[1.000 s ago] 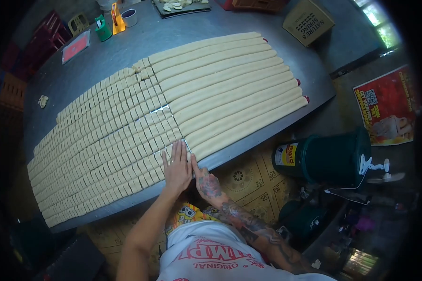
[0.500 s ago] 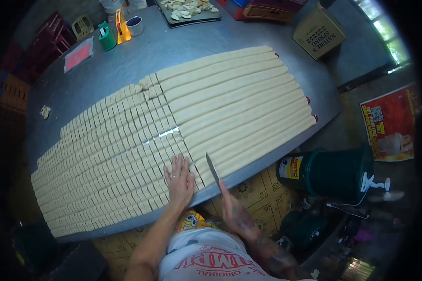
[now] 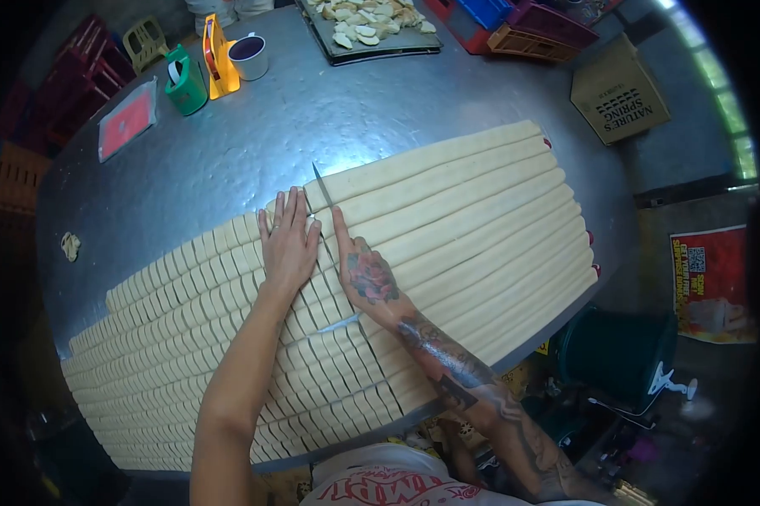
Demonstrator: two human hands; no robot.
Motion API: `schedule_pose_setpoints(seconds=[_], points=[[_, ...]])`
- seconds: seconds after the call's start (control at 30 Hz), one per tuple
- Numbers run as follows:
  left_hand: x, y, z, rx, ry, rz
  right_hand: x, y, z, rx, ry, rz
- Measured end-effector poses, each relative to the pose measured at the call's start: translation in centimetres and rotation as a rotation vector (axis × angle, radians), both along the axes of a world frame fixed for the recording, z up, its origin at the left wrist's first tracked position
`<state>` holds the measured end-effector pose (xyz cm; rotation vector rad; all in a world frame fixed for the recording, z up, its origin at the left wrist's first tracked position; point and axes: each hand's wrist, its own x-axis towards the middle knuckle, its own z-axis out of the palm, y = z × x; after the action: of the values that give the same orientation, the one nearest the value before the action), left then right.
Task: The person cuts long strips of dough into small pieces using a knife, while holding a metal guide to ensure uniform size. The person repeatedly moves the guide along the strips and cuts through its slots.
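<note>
Long rolls of pale dough point(image 3: 472, 215) lie side by side across the table. Left of them, the rolls are cut into rows of short pieces point(image 3: 169, 346). My left hand point(image 3: 290, 249) rests flat on the cut pieces near the far edge of the rows, fingers stretched out. In my right hand point(image 3: 365, 271) is a knife point(image 3: 322, 183), its handle mostly hidden by the hand. The index finger reaches forward along it. The blade points away from me, over the far roll near where the cut pieces begin.
On the metal table point(image 3: 186, 169) stand a green tape dispenser point(image 3: 186, 83), a yellow holder point(image 3: 220, 63) and a cup point(image 3: 248, 57). A tray of pale pieces point(image 3: 371, 52) sits at the back. A cardboard box point(image 3: 620, 94) is at the right, with a dark green bin point(image 3: 612, 346) below.
Both hands have moved from the near edge to the far edge of the dough, the knife going with my right hand. The camera view has shifted, and another cut line shows across the near rolls.
</note>
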<state>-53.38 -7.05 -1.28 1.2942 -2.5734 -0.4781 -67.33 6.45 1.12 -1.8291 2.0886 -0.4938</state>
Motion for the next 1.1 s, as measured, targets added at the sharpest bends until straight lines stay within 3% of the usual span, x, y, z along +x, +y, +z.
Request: schedule_pose_setpoints(seconds=[0.13,0.23,0.33,0.43,0.5,0.6,0.9,1.03,1.1], points=[[-0.1,0.2,-0.2,-0.036,0.065,0.016,0.8,-0.9,1.5,-0.138,-0.023,-0.029],[-0.5,-0.4,0.6,-0.07,0.088,0.005,0.6,-1.5,3.1,0.036,-0.017,-0.02],[-0.5,-0.5,0.0,-0.091,0.029,-0.038,0.5,-2.6,3.5,0.181,-0.171,-0.084],[-0.7,-0.7,-0.6,-0.125,-0.002,-0.033,0.0,-5.1,0.5,0.092,-0.101,-0.002],[-0.8,-0.5,-0.9,-0.151,-0.018,-0.023,0.0,-7.7,-1.0,-0.159,-0.142,-0.027],[-0.7,-0.5,-1.2,-0.169,0.011,-0.009,0.1,-8.8,-1.6,-0.123,-0.202,-0.06],[-0.4,0.3,-0.9,-0.147,0.027,0.018,3.5,9.1,0.7,0.168,0.105,-0.043],[1.4,7.3,0.8,-0.099,0.089,0.031,4.1,12.0,1.6,0.256,-0.044,-0.117],[2.1,12.2,1.0,-0.031,0.055,-0.03,4.1,12.6,0.8,0.079,-0.136,-0.091]])
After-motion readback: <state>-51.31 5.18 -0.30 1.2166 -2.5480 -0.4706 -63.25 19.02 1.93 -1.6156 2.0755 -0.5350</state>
